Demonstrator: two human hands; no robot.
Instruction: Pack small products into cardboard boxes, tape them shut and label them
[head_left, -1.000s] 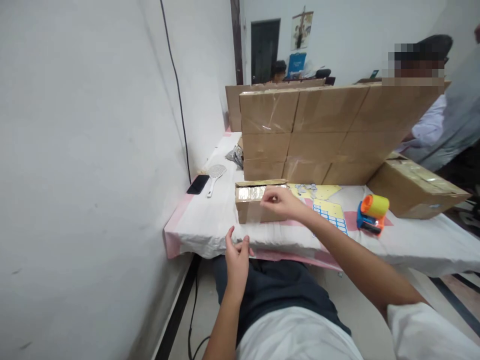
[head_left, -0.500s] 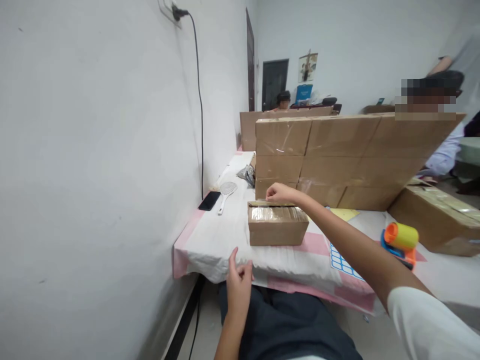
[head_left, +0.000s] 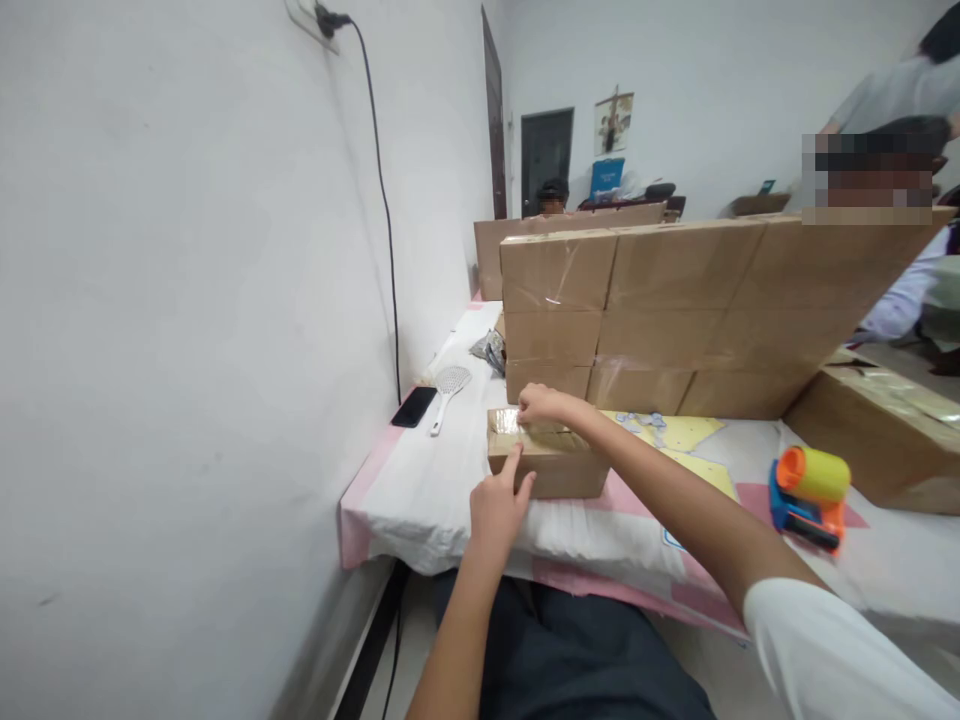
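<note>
A small cardboard box (head_left: pixel 551 475) sits near the front of the cloth-covered table, with shiny tape on its top. My right hand (head_left: pixel 546 404) reaches over from the right and rests at the top of the box, its fingers curled in. What those fingers hold, if anything, is hidden. In front of the box is my left hand (head_left: pixel 499 505), index finger stretched onto the top front edge and thumb apart, holding nothing.
A tall wall of taped cardboard boxes (head_left: pixel 660 300) stands behind. Left lie a phone (head_left: pixel 414 407) and a white hairbrush (head_left: pixel 450 390). A tape dispenser (head_left: pixel 810 498) and a larger box (head_left: pixel 877 430) are at the right. Other people are beyond the boxes.
My left hand has moved up and forward onto the box's front edge. My right hand has come slightly left and down, and the dark gap at the box's back edge no longer shows.
</note>
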